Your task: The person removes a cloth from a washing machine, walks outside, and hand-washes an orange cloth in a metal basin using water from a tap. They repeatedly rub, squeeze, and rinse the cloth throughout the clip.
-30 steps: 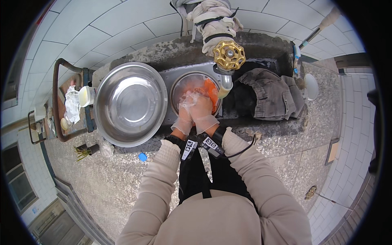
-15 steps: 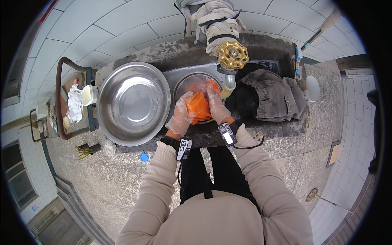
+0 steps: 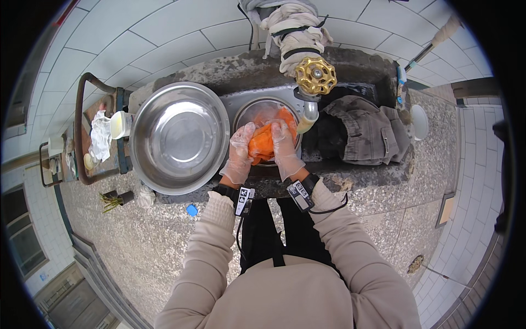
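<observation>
An orange cloth (image 3: 262, 143), looking wet and bunched up, is gripped between both my hands over a metal basin (image 3: 239, 112) in the stone sink. My left hand (image 3: 239, 151), in a clear plastic glove, closes on the cloth's left side. On its right side my right hand (image 3: 285, 149), gloved the same way, has its fingers curled around it. Part of the cloth trails into the basin behind my fingers. Just right of the basin hangs the tap spout (image 3: 309, 112), below a brass wheel handle (image 3: 315, 75).
To the left, a large steel bowl (image 3: 181, 140) rests on the sink's edge. Dark grey trousers (image 3: 364, 131) lie in the sink's right part. A rusty-framed cart (image 3: 82, 129) carries a white tub (image 3: 120, 125). A blue object (image 3: 192, 210) lies on the floor.
My right hand has shifted left and nearer to me, closer to my left hand. My left hand has moved slightly left, and the orange cloth is bunched more tightly between them.
</observation>
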A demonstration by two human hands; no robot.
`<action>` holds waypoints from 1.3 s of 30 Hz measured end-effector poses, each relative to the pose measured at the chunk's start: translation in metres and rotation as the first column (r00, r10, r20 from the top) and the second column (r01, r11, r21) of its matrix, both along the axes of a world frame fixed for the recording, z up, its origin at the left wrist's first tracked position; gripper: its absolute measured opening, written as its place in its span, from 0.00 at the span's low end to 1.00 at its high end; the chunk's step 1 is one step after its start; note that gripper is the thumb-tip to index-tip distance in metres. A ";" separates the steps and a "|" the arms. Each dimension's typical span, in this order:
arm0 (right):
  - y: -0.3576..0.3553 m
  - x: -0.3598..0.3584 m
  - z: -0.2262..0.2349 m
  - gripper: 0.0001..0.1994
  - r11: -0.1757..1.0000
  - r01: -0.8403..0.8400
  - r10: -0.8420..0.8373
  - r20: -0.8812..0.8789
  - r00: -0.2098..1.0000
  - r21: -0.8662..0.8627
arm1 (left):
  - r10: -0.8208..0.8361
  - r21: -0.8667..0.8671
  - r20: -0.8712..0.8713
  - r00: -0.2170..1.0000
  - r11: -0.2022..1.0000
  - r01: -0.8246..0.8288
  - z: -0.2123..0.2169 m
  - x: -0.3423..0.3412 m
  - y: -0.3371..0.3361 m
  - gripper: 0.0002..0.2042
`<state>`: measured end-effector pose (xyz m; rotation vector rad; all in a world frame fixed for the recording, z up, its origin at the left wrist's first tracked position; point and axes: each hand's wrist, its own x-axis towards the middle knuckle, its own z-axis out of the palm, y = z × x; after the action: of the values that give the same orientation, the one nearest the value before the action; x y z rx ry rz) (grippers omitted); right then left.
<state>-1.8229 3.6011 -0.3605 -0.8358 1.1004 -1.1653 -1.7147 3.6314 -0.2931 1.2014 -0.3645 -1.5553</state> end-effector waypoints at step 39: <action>-0.014 -0.023 0.004 0.08 0.927 -0.290 0.299 0.000 0.954 0.238 | -0.267 0.008 -0.103 0.958 0.963 0.270 -0.001 0.022 0.005 0.17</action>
<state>-1.8462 3.5873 -0.3569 -0.8053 1.0754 -0.7545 -1.6931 3.6363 -0.2937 1.1184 -0.4598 -1.8513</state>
